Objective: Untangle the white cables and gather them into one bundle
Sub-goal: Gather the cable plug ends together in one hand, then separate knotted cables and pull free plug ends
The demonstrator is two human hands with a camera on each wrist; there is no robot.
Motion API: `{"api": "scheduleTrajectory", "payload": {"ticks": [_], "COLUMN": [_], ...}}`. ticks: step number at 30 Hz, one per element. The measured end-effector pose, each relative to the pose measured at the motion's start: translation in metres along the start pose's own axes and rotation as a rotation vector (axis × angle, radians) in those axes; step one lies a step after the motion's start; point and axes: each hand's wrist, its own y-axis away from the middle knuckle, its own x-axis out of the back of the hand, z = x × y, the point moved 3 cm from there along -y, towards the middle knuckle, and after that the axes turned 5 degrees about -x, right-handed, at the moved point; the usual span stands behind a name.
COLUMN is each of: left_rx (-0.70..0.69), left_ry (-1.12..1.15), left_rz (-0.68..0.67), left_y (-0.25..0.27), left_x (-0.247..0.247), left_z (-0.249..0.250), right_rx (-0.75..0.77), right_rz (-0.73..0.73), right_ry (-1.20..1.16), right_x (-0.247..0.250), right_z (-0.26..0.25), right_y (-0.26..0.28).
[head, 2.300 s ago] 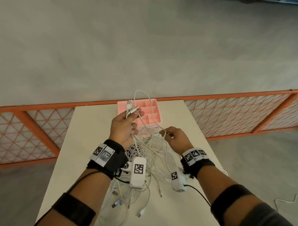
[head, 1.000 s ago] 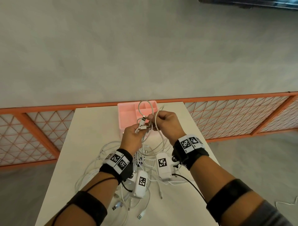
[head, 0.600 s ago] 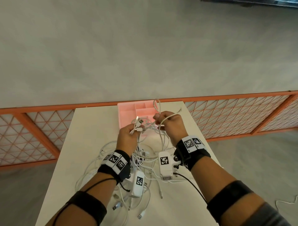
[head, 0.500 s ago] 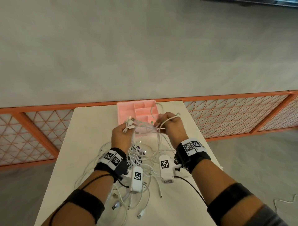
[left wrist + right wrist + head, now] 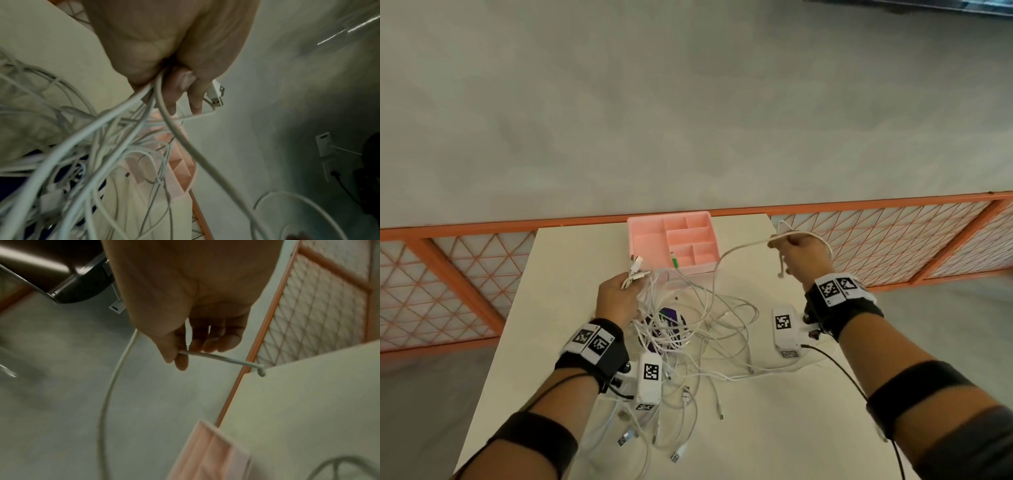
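A tangle of white cables (image 5: 698, 329) lies on the cream table (image 5: 571, 260) between my hands. My left hand (image 5: 619, 294) grips several cable ends, their USB plugs (image 5: 635, 269) sticking out above the fist; in the left wrist view those cables (image 5: 144, 116) fan down from my curled fingers (image 5: 180, 91). My right hand (image 5: 799, 257), raised near the table's far right corner, pinches one white cable (image 5: 743, 248) between thumb and fingers. That cable (image 5: 216, 356) ends in a small plug and arcs back to the pile.
A pink compartment tray (image 5: 688, 219) stands at the table's far edge, with a green-tipped plug (image 5: 674, 262) in it. A dark purple object (image 5: 671, 320) lies under the tangle. An orange lattice fence (image 5: 893, 240) runs behind the table. Loose plugs (image 5: 626, 438) lie near the front.
My right hand has swung out to the right and up, drawing one cable out of the tangle. My left hand has dropped a little lower, still holding its cable ends.
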Motion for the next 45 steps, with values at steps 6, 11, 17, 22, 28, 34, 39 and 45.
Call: {"api": "scheduleTrajectory", "payload": {"ticks": [6,11,17,22,28,34,39,45], "left_rx": [0.030,0.051,0.010,0.005,-0.013,0.021,0.067,0.048], "left_ry": [0.161,0.173,-0.010,-0.029,0.159,0.401,0.500,0.557], "left_rz": [-0.027,0.020,0.047,0.194,0.337,0.061,-0.148,-0.150], "left_y": [0.007,0.009,0.010,0.008,0.012,0.039,0.057,0.045], "left_x": [0.008,0.009,0.006,0.021,0.041,-0.006,-0.049,-0.038], "left_z": [0.022,0.022,0.021,0.019,0.022,0.056,0.083,0.100], "right_rx": [-0.210,-0.400,-0.337,-0.457,-0.575,-0.149,0.295,0.202], "right_rz": [-0.109,-0.137,-0.283,-0.201,-0.180,-0.113,-0.671,-0.857], "right_ry": [0.859,1.221,1.495,1.517,1.506,0.449,0.040,-0.148], "right_x": [0.059,0.095,0.096,0.103,0.091,0.010,-0.094,-0.131], "right_z": [0.065,0.143,0.171,0.201,0.174,0.099,-0.009,-0.021], "right_y": [-0.023,-0.002,0.022,0.021,0.035,0.023,0.085,0.105]}}
